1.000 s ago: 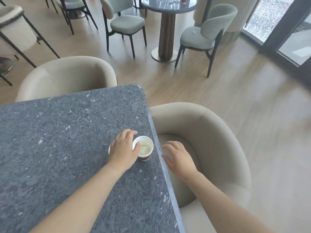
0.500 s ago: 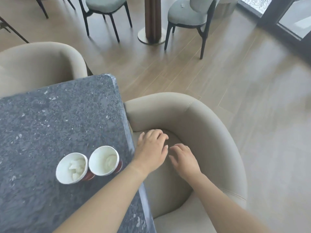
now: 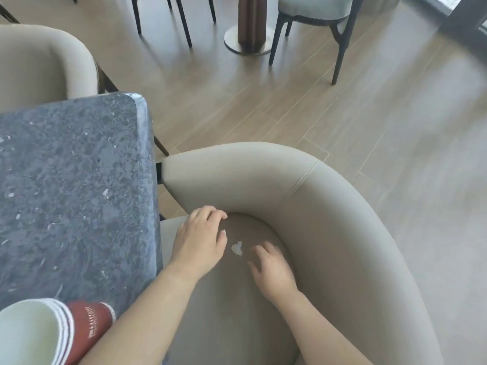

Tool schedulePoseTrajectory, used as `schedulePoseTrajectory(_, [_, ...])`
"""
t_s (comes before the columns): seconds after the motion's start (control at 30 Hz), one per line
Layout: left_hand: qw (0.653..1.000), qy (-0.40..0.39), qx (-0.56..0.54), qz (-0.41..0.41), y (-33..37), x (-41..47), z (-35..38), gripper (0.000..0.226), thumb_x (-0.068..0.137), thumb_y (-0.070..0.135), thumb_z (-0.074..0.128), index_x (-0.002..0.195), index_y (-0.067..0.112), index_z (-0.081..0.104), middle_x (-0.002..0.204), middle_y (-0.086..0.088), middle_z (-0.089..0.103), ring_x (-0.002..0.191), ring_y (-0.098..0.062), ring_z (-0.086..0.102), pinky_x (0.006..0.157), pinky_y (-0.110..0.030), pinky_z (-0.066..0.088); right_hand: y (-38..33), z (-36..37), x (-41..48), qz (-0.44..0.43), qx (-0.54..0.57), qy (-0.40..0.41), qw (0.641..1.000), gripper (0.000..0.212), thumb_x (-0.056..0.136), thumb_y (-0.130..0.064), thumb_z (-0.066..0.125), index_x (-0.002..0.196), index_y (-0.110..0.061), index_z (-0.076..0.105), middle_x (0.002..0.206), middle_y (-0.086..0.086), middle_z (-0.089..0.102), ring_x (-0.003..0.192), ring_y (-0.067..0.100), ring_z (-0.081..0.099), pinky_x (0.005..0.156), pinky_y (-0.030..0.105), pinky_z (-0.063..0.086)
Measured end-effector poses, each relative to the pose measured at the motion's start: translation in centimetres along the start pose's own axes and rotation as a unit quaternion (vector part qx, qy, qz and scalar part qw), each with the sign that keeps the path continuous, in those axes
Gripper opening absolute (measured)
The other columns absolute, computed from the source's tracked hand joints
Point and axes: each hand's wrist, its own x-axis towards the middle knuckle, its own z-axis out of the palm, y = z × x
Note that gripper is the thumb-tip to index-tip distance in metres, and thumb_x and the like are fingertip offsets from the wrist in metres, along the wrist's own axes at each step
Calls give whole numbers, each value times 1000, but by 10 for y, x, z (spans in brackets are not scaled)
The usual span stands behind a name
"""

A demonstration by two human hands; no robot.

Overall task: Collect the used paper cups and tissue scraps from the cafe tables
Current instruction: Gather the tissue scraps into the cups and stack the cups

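Closest to the person, at the near edge of the dark stone table [image 3: 73,180], stands a red paper cup [image 3: 31,335] with a white inside; it is cut off by the edge of view, and I cannot tell what it holds. Beyond it both bare forearms reach over the seat of a beige tub armchair [image 3: 329,206] drawn up against the table's side.

The left hand [image 3: 197,243] lies palm down over the seat, fingers loosely bent, holding nothing. The right hand [image 3: 274,272] is lower and to the right, fingers spread and relaxed, also holding nothing. Between them, on the seat cushion and just beside the left thumb, lies a small white tissue scrap [image 3: 236,248], touching neither hand.

That scrap looks almost weightless, soft and crumpled. I would expect it to skid away under a flat palm or drift on a quick sweep, and to tear if dragged across the fabric. A light pinch with thumb and forefinger on its raised, bunched middle seems the surest hold.

Further off stand another beige armchair [image 3: 44,64] behind the table, then the wooden floor [image 3: 290,101], a pedestal base [image 3: 249,40] and a grey dining chair [image 3: 313,6].
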Motion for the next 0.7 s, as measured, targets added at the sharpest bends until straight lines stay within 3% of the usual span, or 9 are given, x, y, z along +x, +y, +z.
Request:
schedulePoseTrajectory(0.07, [1000, 8, -2, -17, -4, 5, 7, 26, 88, 26, 50, 113, 24, 54, 116, 6, 52, 112, -18, 47, 85, -34, 42, 5, 14, 16, -17, 11, -17, 1000, 21, 87, -18, 51, 107, -13, 56, 110, 3, 52, 102, 27, 47, 78, 31, 39])
schedulePoseTrajectory(0.17, [999, 23, -2, -24, -3, 8, 6, 25, 87, 26, 51, 112, 26, 53, 113, 9, 51, 108, -16, 48, 83, -33, 40, 10, 30, 34, -30, 34, -34, 998, 29, 85, -12, 50, 113, -13, 56, 121, 5, 52, 110, 26, 47, 85, 27, 38])
schedulePoseTrajectory(0.3, [1000, 10, -2, -24, -7, 9, 8, 26, 87, 28, 49, 113, 28, 50, 115, 11, 47, 110, -13, 44, 85, -30, 38, 13, 54, 51, -54, 21, -90, 994, 44, 89, -6, 44, 131, -18, 45, 150, 1, 29, 135, 24, 29, 107, 28, 30])
schedulePoseTrajectory(0.37, [1000, 11, -8, -25, -8, 9, 7, 25, 87, 28, 49, 112, 28, 50, 115, 11, 46, 110, -12, 43, 86, -29, 37, 13, 64, 50, -58, 1, -137, 989, 48, 91, -6, 42, 137, -20, 40, 153, 1, 23, 138, 22, 22, 111, 29, 22])
schedulePoseTrajectory(0.47, [1000, -3, -8, -15, -7, 9, 7, 25, 87, 28, 48, 113, 28, 49, 116, 10, 45, 112, -13, 42, 88, -29, 38, 16, 72, 43, -1, 29, -138, 990, 42, 90, -2, 42, 130, -12, 48, 144, 7, 36, 132, 23, 31, 106, 30, 26])
schedulePoseTrajectory(0.57, [1000, -16, -10, -11, -7, 8, 7, 26, 88, 27, 48, 113, 27, 49, 117, 9, 46, 114, -14, 42, 89, -30, 38, 15, 69, 34, 25, 27, -133, 990, 32, 83, 6, 42, 108, -5, 58, 123, 11, 50, 116, 25, 45, 92, 27, 35])
schedulePoseTrajectory(0.63, [1000, -23, -8, -10, -7, 8, 7, 26, 87, 26, 48, 113, 26, 50, 117, 8, 47, 113, -15, 42, 88, -31, 39, 13, 61, 30, 31, 48, -104, 993, 33, 72, 11, 42, 85, -13, 59, 104, 11, 55, 102, 24, 51, 81, 26, 39])
schedulePoseTrajectory(0.7, [999, -32, -6, -14, -6, 8, 8, 26, 87, 25, 48, 113, 26, 50, 117, 7, 48, 113, -17, 43, 88, -32, 39, 9, 49, 27, 38, 74, -60, 995, 34, 71, 11, 43, 81, -16, 60, 100, 11, 57, 99, 24, 53, 76, 23, 36])
